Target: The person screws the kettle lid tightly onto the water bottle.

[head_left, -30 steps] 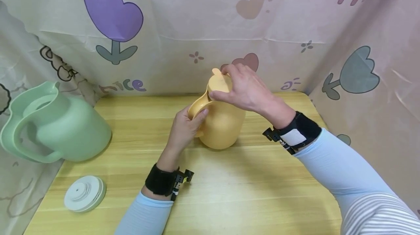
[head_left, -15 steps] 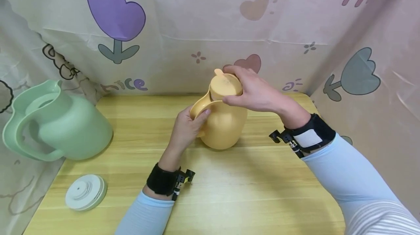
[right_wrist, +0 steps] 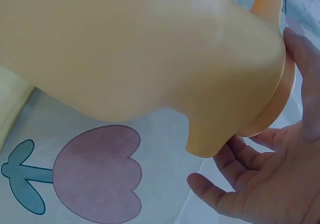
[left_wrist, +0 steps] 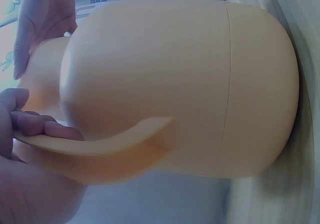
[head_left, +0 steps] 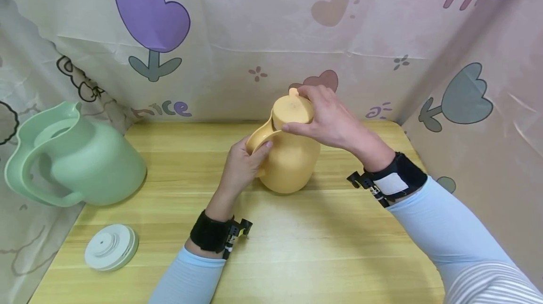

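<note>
A yellow jug (head_left: 288, 167) stands on the wooden table, its round lid (head_left: 292, 110) at the mouth. The lid's small tab (head_left: 293, 91) points away from me. My left hand (head_left: 242, 162) grips the jug's handle (head_left: 257, 139), fingers wrapped round it in the left wrist view. Across the lid, my right hand (head_left: 331, 118) holds on with the thumb at the near side and fingers at the far side. The right wrist view shows several fingertips close by the spout (right_wrist: 202, 139). How deep the lid sits is hidden.
A green jug (head_left: 97, 162) stands at the table's left edge, its handle towards me. Nearer on the left lies a pale round stopper (head_left: 111, 247). A patterned cloth (head_left: 237, 26) hangs behind the table (head_left: 322, 247) and along both sides.
The lid has turned clockwise, its tab moving from the left towards the far middle. My right hand shifted right on the lid, then turned with it. My left hand has kept its grip.
</note>
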Available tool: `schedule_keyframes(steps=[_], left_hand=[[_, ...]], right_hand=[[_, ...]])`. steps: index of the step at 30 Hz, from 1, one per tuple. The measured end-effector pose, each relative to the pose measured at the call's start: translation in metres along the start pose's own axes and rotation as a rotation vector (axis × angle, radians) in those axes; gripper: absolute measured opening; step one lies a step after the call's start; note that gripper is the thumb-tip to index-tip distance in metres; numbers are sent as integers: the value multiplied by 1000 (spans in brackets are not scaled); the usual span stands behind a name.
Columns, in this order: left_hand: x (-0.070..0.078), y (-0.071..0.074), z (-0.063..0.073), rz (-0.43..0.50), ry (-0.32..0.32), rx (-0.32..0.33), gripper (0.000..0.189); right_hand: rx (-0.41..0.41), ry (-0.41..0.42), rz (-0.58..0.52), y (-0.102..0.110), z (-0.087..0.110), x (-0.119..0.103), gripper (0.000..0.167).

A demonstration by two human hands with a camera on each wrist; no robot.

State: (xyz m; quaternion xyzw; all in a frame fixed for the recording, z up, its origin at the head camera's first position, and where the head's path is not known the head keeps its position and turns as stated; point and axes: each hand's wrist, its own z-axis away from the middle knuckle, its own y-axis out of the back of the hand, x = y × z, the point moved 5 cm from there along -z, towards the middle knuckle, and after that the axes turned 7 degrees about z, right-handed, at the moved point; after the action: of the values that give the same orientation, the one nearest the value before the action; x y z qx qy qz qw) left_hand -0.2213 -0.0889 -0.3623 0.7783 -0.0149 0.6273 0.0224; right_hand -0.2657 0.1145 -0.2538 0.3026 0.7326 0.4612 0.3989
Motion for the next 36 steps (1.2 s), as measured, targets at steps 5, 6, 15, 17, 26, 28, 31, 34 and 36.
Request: schedule_keyframes(steps=[5,6,15,17,26,28,31,34,36], left_hand=[[0,-1,1,8,-5,-6,30],[0,-1,0,11,-5,-8,30],[-2,0,-1,4,7,-3,32],[-2,0,-1,1,9,0,32],[-2,0,0,-6,-1,-7,31],[-2,-1,1,-5,1,-12,31],[-2,0,1,0,7,-12,31],[-1,0,1,7,11,-7,31],[-1,0,1,8,12,-5,31]], right_hand=[[-38,3,-25,1,2,0,91],[-44,5,-33,3,2,0,89],[-11,32,-57,6,2,-2,76],[6,25,-44,5,2,-1,76],[23,104,61,10,-1,-2,87],[-22,181,57,13,-4,-4,84],[-135,256,39,16,-9,-7,81],[-245,265,29,17,-16,-7,80],[-291,257,25,18,-19,-8,81]])
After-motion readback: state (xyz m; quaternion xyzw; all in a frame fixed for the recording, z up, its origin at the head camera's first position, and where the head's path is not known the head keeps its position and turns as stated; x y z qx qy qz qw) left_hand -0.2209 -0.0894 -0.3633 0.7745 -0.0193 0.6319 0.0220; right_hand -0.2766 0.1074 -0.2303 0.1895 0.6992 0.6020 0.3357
